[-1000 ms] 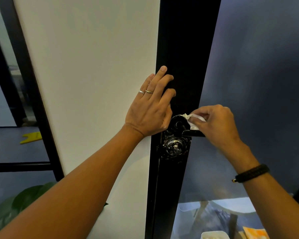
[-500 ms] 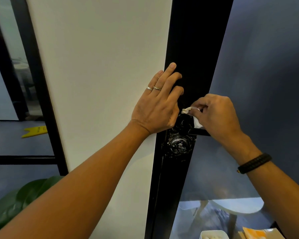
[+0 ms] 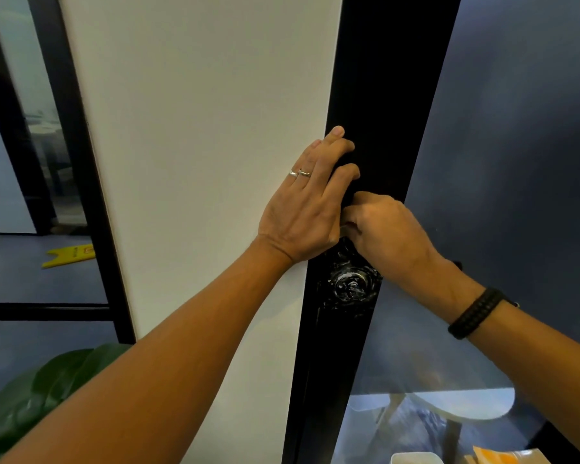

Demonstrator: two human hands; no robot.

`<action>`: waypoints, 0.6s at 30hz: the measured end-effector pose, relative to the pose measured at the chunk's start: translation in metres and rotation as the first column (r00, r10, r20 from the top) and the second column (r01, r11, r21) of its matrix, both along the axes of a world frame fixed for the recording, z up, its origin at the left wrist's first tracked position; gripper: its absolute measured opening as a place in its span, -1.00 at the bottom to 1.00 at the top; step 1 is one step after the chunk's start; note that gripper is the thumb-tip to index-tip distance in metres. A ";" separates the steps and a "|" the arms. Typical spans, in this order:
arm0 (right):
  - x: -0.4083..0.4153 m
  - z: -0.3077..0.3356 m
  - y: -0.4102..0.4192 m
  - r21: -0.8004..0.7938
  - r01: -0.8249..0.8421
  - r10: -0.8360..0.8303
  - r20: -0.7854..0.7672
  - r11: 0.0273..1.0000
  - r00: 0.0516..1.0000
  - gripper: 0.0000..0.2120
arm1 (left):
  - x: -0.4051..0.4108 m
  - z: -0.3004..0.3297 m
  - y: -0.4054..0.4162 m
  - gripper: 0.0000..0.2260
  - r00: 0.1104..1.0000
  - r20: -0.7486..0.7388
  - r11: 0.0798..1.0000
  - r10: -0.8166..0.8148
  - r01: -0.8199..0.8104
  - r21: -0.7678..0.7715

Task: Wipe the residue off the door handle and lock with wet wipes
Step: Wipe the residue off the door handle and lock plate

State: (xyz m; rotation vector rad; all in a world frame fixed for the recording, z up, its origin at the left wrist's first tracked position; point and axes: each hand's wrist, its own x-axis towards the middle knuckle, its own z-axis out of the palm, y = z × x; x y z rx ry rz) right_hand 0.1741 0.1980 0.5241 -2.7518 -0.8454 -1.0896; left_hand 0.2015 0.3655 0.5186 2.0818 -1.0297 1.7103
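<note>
A black round lock [image 3: 351,285], smeared with shiny residue, sits on the black door frame [image 3: 379,95]. The door handle is hidden under my right hand [image 3: 387,234], which is closed over the spot just above the lock. Only a sliver of the white wet wipe [image 3: 344,228] shows at its fingers. My left hand [image 3: 310,209] lies flat, fingers slightly apart, across the edge of the white panel [image 3: 198,128] and the black frame, touching my right hand.
Frosted blue glass [image 3: 516,162] fills the door to the right, with a white round table [image 3: 466,405] seen through its lower part. A green plant [image 3: 37,396] stands at the lower left. A yellow sign [image 3: 69,254] lies on the floor at left.
My right hand has moved up and left over the handle, and now covers most of the wipe. My left hand stays pressed on the frame. The view has shifted left.
</note>
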 end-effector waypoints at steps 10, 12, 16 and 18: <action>-0.007 0.007 0.008 -0.345 0.134 -0.089 0.143 0.929 0.986 -0.89 | -0.002 0.002 0.001 -0.67 0.998 -0.030 0.998 -0.059 0.059 -0.004; -0.006 0.009 0.013 -0.421 0.172 -0.113 0.161 0.891 0.980 -0.89 | -0.001 0.002 0.000 -0.69 0.997 -0.036 0.997 -0.072 0.072 -0.009; -0.007 0.011 0.005 -0.264 0.129 -0.079 0.191 0.956 0.978 -0.86 | -0.001 0.003 0.001 -0.69 0.996 -0.019 0.996 -0.087 0.087 -0.028; -0.007 0.017 -0.008 -0.017 0.103 -0.100 0.132 0.995 0.986 -0.87 | -0.003 0.002 0.001 -0.68 0.997 -0.006 0.996 -0.082 0.082 -0.023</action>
